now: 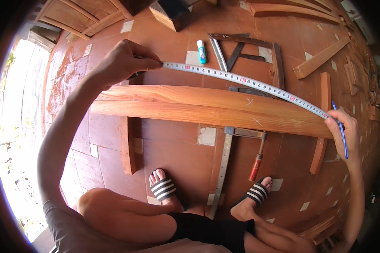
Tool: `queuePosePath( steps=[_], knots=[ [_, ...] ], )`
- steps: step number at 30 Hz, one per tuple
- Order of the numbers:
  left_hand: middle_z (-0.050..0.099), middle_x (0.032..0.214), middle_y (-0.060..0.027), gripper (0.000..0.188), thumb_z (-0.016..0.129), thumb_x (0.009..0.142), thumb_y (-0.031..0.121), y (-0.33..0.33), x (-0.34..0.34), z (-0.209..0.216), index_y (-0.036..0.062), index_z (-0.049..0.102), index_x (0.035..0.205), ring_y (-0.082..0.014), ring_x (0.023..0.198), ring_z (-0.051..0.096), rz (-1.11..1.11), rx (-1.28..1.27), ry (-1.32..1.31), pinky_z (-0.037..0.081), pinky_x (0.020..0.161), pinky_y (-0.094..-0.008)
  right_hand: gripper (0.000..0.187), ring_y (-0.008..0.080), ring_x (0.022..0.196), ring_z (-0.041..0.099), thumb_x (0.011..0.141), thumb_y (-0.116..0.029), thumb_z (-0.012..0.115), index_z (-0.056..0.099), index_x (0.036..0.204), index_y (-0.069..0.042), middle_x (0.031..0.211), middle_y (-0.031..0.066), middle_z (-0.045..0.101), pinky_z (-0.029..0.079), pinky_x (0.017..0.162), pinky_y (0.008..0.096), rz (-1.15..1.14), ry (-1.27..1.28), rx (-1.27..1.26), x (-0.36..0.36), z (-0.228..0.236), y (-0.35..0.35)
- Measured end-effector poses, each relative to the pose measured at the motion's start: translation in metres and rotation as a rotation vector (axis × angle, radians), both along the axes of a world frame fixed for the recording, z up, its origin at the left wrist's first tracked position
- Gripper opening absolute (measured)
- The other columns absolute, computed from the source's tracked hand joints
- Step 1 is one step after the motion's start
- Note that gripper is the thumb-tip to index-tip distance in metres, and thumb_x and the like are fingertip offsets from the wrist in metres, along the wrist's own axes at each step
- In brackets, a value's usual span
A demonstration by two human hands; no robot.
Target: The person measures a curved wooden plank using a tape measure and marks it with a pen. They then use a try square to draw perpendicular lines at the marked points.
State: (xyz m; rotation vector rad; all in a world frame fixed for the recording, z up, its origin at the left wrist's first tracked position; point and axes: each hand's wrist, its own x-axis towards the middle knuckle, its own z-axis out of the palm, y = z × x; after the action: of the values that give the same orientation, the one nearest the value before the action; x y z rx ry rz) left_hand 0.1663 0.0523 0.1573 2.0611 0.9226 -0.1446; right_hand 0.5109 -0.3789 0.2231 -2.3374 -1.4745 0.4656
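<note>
A white tape measure [257, 85] stretches in a shallow curve between my hands, above two long wooden boards [185, 104] lying edge to edge. My left hand [128, 61] pinches its left end; something dark shows below the fingers, too hidden to name. My right hand [345, 128] holds the right end between thumb and fingers, with a blue pen [341, 131] also tucked in that hand. Each board bears a pale cross mark near the right. A bar clamp [222, 173] with a red handle [255, 168] grips the boards from the near side.
Two wooden battens [127, 147] [319, 156] lie crosswise under the boards. Beyond them are a teal-and-white tube [202, 52] and a dark angular frame [278, 63]. Loose timber [321, 58] lies at the far right, a wooden panel [82, 17] at the far left. My sandalled feet [164, 187] rest nearby.
</note>
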Motion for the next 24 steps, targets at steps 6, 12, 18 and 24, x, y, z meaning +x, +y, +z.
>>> queuePosePath(
  steps=[6, 12, 18, 24],
  knots=[
    [0.071, 0.074, 0.0008, 0.021, 0.086, 0.092, 0.021, -0.002, -0.084, -0.044, 0.0021, 0.086, 0.102, -0.0041, 0.063, 0.055, 0.085, -0.009, 0.001, 0.043, 0.056, -0.0270, 0.011, 0.0174, 0.079, 0.063, 0.098, -0.006, 0.075, 0.074, 0.099, 0.005, 0.085, 0.0103, 0.068, 0.050, 0.073, 0.0318, -0.044, 0.086, 0.183, -0.050, -0.055, 0.009],
    [0.071, 0.070, -0.0015, 0.021, 0.084, 0.091, 0.018, -0.016, -0.130, -0.110, 0.0009, 0.086, 0.102, -0.0055, 0.061, 0.057, 0.141, 0.030, -0.023, 0.045, 0.055, -0.0269, 0.009, 0.0227, 0.081, 0.067, 0.095, -0.006, 0.079, 0.078, 0.099, 0.002, 0.087, 0.0119, 0.071, 0.051, 0.074, 0.0344, -0.072, 0.180, 0.277, -0.082, -0.134, 0.010],
    [0.075, 0.080, -0.0044, 0.020, 0.084, 0.090, 0.015, -0.033, -0.146, -0.143, -0.0001, 0.086, 0.103, -0.0087, 0.064, 0.061, 0.204, 0.046, -0.065, 0.047, 0.057, -0.0278, 0.008, 0.0250, 0.074, 0.061, 0.089, -0.011, 0.085, 0.082, 0.093, -0.004, 0.075, 0.0091, 0.063, 0.049, 0.069, 0.0387, -0.152, 0.056, 0.359, -0.098, -0.195, 0.009],
    [0.078, 0.089, -0.0090, 0.023, 0.085, 0.090, 0.016, -0.033, -0.148, -0.152, -0.0024, 0.085, 0.104, -0.0143, 0.074, 0.067, 0.226, 0.107, 0.032, 0.053, 0.070, -0.0319, 0.009, 0.0229, 0.074, 0.056, 0.090, -0.016, 0.086, 0.083, 0.093, -0.008, 0.073, 0.0058, 0.063, 0.045, 0.075, 0.0379, -0.122, -0.076, 0.398, -0.108, -0.221, 0.024]
  ],
)
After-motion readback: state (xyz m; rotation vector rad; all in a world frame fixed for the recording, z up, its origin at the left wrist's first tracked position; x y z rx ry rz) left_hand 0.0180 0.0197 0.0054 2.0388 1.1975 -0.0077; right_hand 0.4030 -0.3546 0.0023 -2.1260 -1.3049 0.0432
